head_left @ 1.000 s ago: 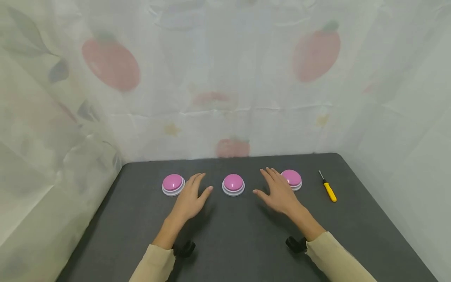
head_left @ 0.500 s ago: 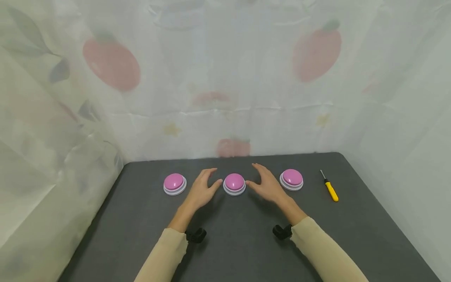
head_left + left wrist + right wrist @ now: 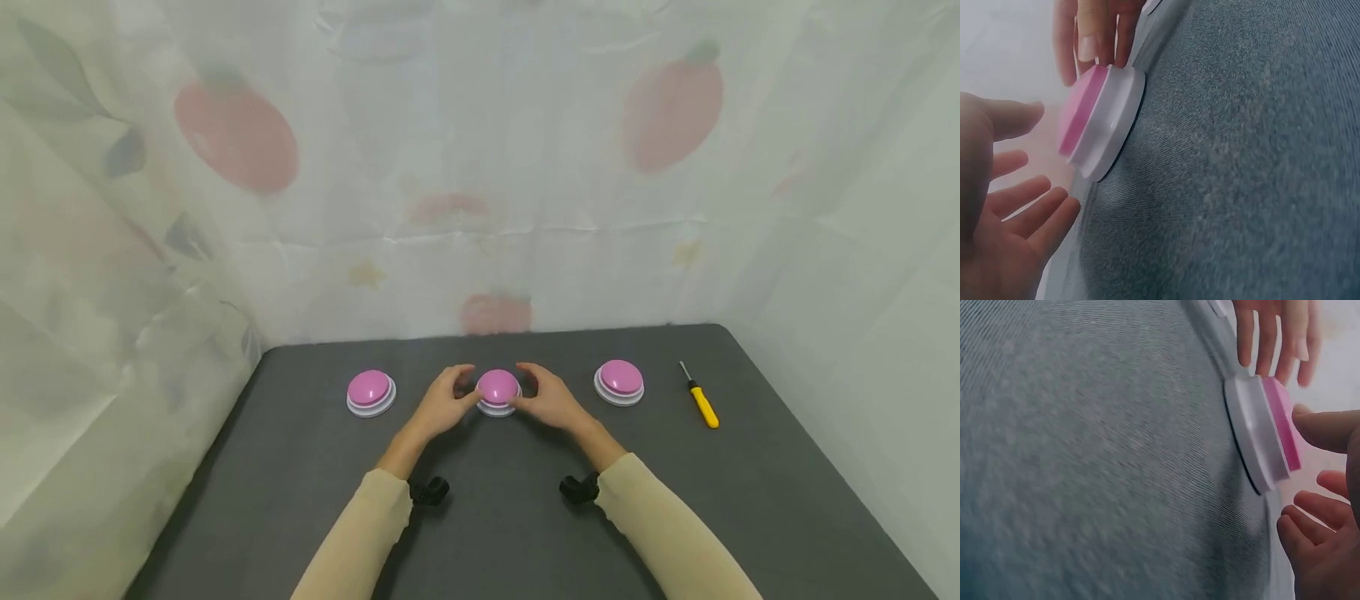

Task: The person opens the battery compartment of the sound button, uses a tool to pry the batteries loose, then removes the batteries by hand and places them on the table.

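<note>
1. Middle button (image 3: 498, 385): resting flat on the dark worktop (image 3: 495, 533), near the far edge, about midway between left and right edges. Built as a glossy pink dome on a stepped white base.
2. Position relative to fingers: set between both hands, with a thumb at each near side and bent fingers toward each far side.
3. Left hand (image 3: 441, 407): released, fingers spread and loosely curved about the left side. Shown apart from the dome in the left wrist view.
4. Right hand (image 3: 551, 405): released, loosely curved about the right side. Overlapping the dome outline with the thumb tip in the right wrist view; impossible to confirm contact.
5. Base of middle button: partly covered by the thumbs in the head view.
6. White fragment (image 3: 1152, 6): cropped by the top of the left wrist view; too little shown to identify.
7. Left button (image 3: 369, 390): lying near the far edge, toward the left edge.
8. Right button (image 3: 621, 380): lying near the far edge, right of centre.
9. Screwdriver (image 3: 703, 407): lying nearest the right edge, shaft toward the far edge, yellow handle nearer.
10. Beige sleeves (image 3: 667, 521): cut off below, along with the worktop's near edge.
11. Cloth backdrop (image 3: 570, 125): hanging beyond the far edge, printed with faded red fruit and yellow stars.
</note>
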### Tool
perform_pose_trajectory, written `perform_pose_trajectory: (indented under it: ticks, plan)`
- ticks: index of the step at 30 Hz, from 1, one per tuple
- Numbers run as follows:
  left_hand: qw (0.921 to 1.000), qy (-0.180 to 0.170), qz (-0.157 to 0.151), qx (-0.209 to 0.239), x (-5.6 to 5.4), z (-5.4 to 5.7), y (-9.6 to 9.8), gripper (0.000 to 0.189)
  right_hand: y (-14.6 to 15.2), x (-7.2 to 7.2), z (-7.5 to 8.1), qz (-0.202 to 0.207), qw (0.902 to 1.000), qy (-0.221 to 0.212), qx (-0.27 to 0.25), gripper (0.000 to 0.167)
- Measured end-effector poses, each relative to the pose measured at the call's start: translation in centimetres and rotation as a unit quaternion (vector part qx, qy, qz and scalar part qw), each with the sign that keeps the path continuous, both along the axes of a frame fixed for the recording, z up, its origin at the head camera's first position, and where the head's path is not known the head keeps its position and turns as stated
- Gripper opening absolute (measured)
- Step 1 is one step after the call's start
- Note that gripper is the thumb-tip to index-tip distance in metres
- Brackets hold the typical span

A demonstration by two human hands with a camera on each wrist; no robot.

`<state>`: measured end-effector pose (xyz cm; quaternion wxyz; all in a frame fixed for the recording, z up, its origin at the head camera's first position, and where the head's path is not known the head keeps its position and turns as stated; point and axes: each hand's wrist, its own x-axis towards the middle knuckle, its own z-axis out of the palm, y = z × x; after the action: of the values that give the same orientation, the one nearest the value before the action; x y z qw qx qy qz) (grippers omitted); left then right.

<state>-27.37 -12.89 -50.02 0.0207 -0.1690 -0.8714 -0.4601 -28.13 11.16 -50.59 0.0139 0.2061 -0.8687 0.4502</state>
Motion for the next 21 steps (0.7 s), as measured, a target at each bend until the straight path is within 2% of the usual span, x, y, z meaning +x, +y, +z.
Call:
perform_pose_trajectory:
  ticks: [4,7,13,21]
  plan:
    - [0.9992,-0.035,-0.006,0.020,0.0,-0.5,0.6,0.056,-0.5,0.2,-0.6,0.005,0.9995,-0.024,-0.020,0.068]
    - [0.9984,-0.043,-0.013,0.033,0.0,-1.0,1.0,0.056,-0.8,0.2,-1.0,0.006,0.9987,-0.035,-0.036,0.067]
    - [0.9993,-0.029,-0.009,0.023,-0.3,-1.7,1.3,0.055,-1.3,0.0,-1.3,0.000,0.9981,-0.025,-0.057,0.063]
    - [0.9995,-0.026,0.001,0.016,-0.5,-1.2,1.4,0.057,-1.4,-0.1,-0.9,-0.018,0.9966,-0.029,-0.075,0.063]
